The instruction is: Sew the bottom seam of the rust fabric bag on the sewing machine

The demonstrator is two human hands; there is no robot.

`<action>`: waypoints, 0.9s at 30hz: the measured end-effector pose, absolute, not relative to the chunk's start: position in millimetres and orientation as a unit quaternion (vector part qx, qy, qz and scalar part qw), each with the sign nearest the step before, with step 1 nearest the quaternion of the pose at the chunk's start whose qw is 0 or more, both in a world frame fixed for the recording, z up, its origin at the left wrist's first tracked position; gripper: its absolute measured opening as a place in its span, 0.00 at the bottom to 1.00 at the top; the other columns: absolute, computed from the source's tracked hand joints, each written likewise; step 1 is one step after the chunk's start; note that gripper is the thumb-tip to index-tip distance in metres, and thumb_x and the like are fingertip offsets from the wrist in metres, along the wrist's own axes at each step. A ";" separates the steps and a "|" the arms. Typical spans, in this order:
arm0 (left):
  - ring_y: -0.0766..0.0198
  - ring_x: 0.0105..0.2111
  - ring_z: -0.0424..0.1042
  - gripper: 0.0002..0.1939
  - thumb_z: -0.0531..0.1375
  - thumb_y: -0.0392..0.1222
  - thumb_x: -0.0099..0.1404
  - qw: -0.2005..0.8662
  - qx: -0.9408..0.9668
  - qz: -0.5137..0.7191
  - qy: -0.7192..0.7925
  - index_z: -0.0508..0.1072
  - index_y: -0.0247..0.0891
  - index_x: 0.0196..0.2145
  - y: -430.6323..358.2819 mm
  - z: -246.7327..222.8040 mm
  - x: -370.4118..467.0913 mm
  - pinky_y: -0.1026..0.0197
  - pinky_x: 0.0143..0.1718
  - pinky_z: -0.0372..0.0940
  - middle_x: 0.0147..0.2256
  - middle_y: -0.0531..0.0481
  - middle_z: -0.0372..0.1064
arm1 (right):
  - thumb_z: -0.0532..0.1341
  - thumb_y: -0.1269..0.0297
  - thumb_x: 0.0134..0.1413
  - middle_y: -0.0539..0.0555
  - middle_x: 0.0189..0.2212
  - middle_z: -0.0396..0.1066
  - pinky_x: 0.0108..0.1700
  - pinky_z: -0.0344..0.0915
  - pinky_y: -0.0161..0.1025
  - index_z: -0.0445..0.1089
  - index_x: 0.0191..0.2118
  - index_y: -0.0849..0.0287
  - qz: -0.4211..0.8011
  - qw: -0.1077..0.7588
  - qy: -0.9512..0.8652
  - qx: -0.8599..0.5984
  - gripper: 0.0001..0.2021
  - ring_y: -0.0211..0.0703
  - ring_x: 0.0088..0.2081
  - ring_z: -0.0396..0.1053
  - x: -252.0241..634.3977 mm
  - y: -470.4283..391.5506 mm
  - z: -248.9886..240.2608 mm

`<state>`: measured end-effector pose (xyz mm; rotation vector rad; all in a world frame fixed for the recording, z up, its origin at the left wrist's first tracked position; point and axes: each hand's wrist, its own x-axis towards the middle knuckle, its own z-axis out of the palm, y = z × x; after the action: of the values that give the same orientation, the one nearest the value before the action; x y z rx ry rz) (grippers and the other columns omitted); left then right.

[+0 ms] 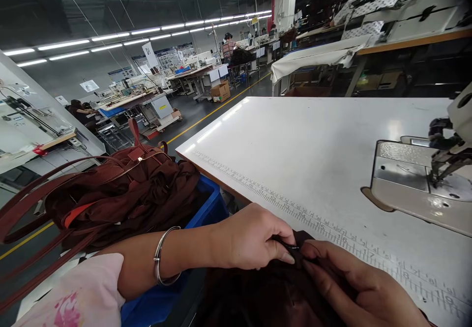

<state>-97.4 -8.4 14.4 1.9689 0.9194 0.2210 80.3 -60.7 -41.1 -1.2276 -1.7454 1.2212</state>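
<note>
Both of your hands meet on a piece of dark brown fabric point(265, 297), held in front of you by the near edge of the white sewing table point(313, 130): your left hand point(252, 241) pinches its edge between thumb and curled forefinger, and your right hand point(354, 282) grasps a fold just beside, thumb and forefinger closed on the cloth. Working the two pinches so close together probably keeps that short stretch of edge under control, while the loose bulk is left to hang below, toward your body. The pinched edge runs across you from left hand to right hand, roughly the same way as the printed ruler scale point(276, 196) along the table's rim; the rest is bunched and cut off by the view, so its whole long axis cannot be told. At your left a brown zippered bag point(110, 179) is piled over the blue bin point(218, 203), likely placed there for easy reach, its long straps trailing out to the left. The industrial sewing machine point(452, 145) stands on the tabletop at your right, its needle area well apart from your fingers
</note>
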 end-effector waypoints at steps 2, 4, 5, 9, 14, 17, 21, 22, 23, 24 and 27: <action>0.77 0.17 0.55 0.02 0.58 0.34 0.55 0.456 0.800 0.085 0.381 0.70 0.33 0.27 -7.2 16.0 -99.5 0.73 0.19 0.51 0.17 0.58 0.56 | 0.53 0.56 0.53 0.50 0.33 0.71 0.35 0.68 0.29 0.66 0.38 0.53 0.502 0.346 -0.640 -0.469 0.11 0.40 0.33 0.70 79.4 -59.4 -42.5; 0.77 0.16 0.54 0.03 0.57 0.33 0.56 0.479 0.782 0.080 0.392 0.71 0.33 0.29 -7.1 17.0 -101.5 0.73 0.18 0.50 0.16 0.58 0.54 | 0.56 0.55 0.50 0.51 0.33 0.71 0.34 0.68 0.29 0.68 0.38 0.53 0.514 0.381 -0.604 -0.475 0.11 0.41 0.34 0.70 78.8 -59.2 -42.9; 0.77 0.15 0.54 0.04 0.56 0.33 0.57 0.492 0.771 0.079 0.396 0.71 0.33 0.30 -7.5 17.2 -102.2 0.73 0.17 0.50 0.16 0.59 0.54 | 0.57 0.55 0.49 0.51 0.33 0.71 0.33 0.68 0.28 0.68 0.37 0.53 0.522 0.399 -0.584 -0.478 0.11 0.42 0.33 0.70 78.6 -59.6 -42.7; 0.75 0.22 0.60 0.05 0.56 0.31 0.56 0.449 0.800 0.118 0.379 0.71 0.32 0.29 -12.0 17.0 -102.3 0.73 0.25 0.55 0.21 0.55 0.61 | 0.59 0.55 0.47 0.51 0.31 0.71 0.31 0.68 0.29 0.69 0.37 0.53 0.567 0.397 -0.545 -0.473 0.12 0.42 0.31 0.70 76.0 -61.3 -41.4; 0.72 0.26 0.62 0.06 0.55 0.32 0.57 0.378 0.841 0.134 0.363 0.71 0.33 0.32 -16.5 16.8 -100.9 0.71 0.30 0.57 0.26 0.53 0.66 | 0.57 0.58 0.50 0.49 0.29 0.68 0.34 0.67 0.33 0.67 0.38 0.53 0.624 0.329 -0.563 -0.431 0.10 0.42 0.32 0.68 71.4 -58.2 -39.8; 0.74 0.24 0.61 0.06 0.56 0.32 0.56 0.381 0.832 0.134 0.381 0.70 0.33 0.34 -16.8 16.9 -101.9 0.73 0.27 0.55 0.26 0.54 0.65 | 0.57 0.59 0.50 0.48 0.26 0.67 0.31 0.67 0.33 0.66 0.33 0.54 0.633 0.333 -0.552 -0.429 0.07 0.42 0.30 0.68 69.2 -55.2 -38.9; 0.75 0.23 0.60 0.06 0.56 0.32 0.56 0.380 0.830 0.140 0.383 0.69 0.33 0.33 -16.5 17.8 -103.3 0.74 0.26 0.55 0.25 0.55 0.64 | 0.56 0.58 0.48 0.49 0.23 0.67 0.28 0.67 0.32 0.67 0.30 0.56 0.591 0.338 -0.567 -0.464 0.08 0.41 0.27 0.68 68.7 -54.0 -39.6; 0.75 0.23 0.60 0.06 0.57 0.32 0.56 0.381 0.830 0.143 0.382 0.69 0.33 0.33 -16.5 18.0 -103.4 0.74 0.26 0.55 0.25 0.55 0.64 | 0.56 0.58 0.48 0.49 0.24 0.68 0.29 0.68 0.32 0.67 0.32 0.56 0.573 0.336 -0.578 -0.474 0.08 0.42 0.28 0.69 69.2 -54.4 -40.3; 0.75 0.24 0.60 0.06 0.57 0.32 0.56 0.382 0.830 0.145 0.381 0.69 0.33 0.33 -16.5 18.3 -103.3 0.74 0.26 0.55 0.25 0.55 0.64 | 0.56 0.58 0.48 0.50 0.26 0.69 0.31 0.68 0.32 0.68 0.33 0.56 0.551 0.334 -0.593 -0.483 0.09 0.42 0.29 0.69 69.7 -55.1 -41.1; 0.75 0.24 0.60 0.05 0.57 0.32 0.56 0.382 0.830 0.145 0.380 0.69 0.33 0.33 -16.6 18.6 -103.2 0.74 0.26 0.55 0.25 0.55 0.64 | 0.56 0.57 0.49 0.50 0.28 0.70 0.31 0.68 0.32 0.68 0.34 0.55 0.525 0.335 -0.609 -0.491 0.10 0.42 0.30 0.69 70.3 -56.0 -41.8; 0.75 0.25 0.62 0.05 0.57 0.31 0.56 0.373 0.834 0.143 0.380 0.69 0.32 0.33 -16.3 19.2 -102.6 0.74 0.28 0.56 0.26 0.54 0.65 | 0.54 0.58 0.50 0.49 0.27 0.71 0.29 0.68 0.28 0.68 0.31 0.55 0.422 0.358 -0.658 -0.511 0.09 0.40 0.28 0.70 70.5 -59.8 -42.8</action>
<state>-102.6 -16.3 19.2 2.1373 0.9725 0.3667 70.5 -59.8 -42.8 -1.3185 -1.6977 1.0898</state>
